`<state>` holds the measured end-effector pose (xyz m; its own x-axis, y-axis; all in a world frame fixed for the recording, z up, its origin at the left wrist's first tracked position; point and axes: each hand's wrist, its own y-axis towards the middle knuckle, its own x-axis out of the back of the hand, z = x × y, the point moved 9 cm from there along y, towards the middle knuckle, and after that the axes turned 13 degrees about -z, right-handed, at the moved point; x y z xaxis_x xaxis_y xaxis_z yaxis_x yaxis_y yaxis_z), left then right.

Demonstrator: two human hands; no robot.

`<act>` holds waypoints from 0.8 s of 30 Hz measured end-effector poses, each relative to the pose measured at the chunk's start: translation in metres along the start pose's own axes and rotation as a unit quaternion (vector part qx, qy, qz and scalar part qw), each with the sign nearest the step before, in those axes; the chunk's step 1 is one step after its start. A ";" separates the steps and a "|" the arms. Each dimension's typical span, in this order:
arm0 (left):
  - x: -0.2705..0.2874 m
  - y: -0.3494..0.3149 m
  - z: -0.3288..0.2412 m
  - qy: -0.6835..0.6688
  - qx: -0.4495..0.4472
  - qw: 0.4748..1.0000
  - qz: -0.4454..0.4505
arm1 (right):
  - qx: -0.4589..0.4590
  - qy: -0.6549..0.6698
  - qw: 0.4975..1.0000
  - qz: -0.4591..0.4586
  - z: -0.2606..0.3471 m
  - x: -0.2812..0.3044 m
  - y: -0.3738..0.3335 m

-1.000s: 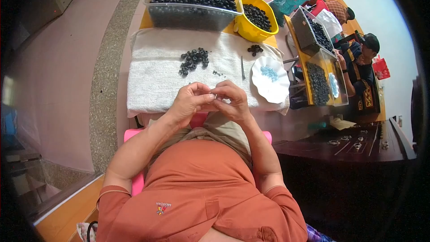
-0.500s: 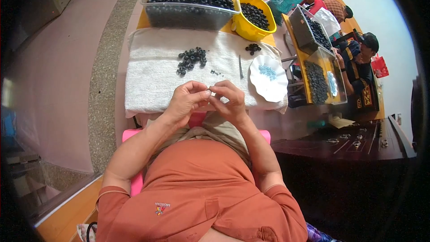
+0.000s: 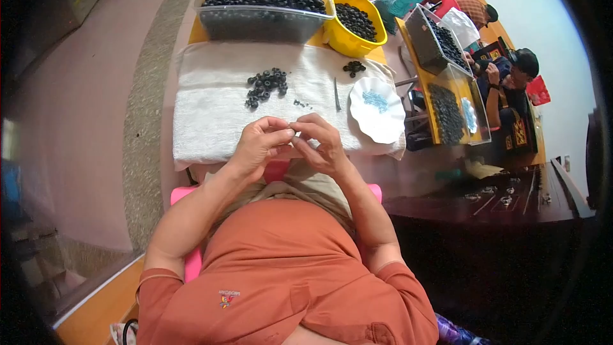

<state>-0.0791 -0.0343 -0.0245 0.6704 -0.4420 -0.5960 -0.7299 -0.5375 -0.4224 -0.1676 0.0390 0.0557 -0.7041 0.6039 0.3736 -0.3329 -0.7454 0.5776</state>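
Observation:
Above the near edge of a white cloth [image 3: 204, 118], my left hand [image 3: 260, 144] and my right hand [image 3: 321, 144] meet fingertip to fingertip. Both are closed in a pinch on something small; a dark speck shows between the tips, too little to name. Just beyond them lies a loose pile of black ring-shaped parts [image 3: 267, 86], with tiny dark bits [image 3: 301, 103] to its right. A thin dark pointed tool [image 3: 337, 94] rests on the cloth. Right of it, a white scalloped plate [image 3: 373, 126] holds small pale blue pieces [image 3: 375, 99]. A smaller cluster of black parts [image 3: 354, 68] sits behind.
At the table's back stand a clear bin [image 3: 262, 24] heaped with black parts and a yellow tub [image 3: 348, 39] of the same. To the right, another person [image 3: 504, 86] sits by a second table with dark bins [image 3: 431, 38]. A dark wooden surface [image 3: 440, 207] is nearer right.
The whole view has shifted slightly, so the table and things on it appear a little further left. My hands stay pinched together, with small finger movement.

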 end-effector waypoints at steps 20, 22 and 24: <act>0.008 0.003 -0.002 0.042 -0.034 0.997 -0.046 | 0.003 -0.121 0.992 -0.016 0.005 0.046 -0.012; 0.010 0.006 -0.002 0.030 -0.030 0.998 -0.045 | 0.002 -0.148 0.988 -0.049 -0.009 0.084 -0.007; 0.008 0.004 -0.002 0.041 -0.028 0.998 -0.049 | -0.069 -0.183 0.977 -0.080 -0.029 0.126 -0.004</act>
<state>-0.0760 -0.0417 -0.0295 0.7490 -0.4406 -0.4949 -0.6527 -0.6192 -0.4366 -0.2738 0.1099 0.0793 -0.3725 0.7574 0.5363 -0.5192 -0.6491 0.5560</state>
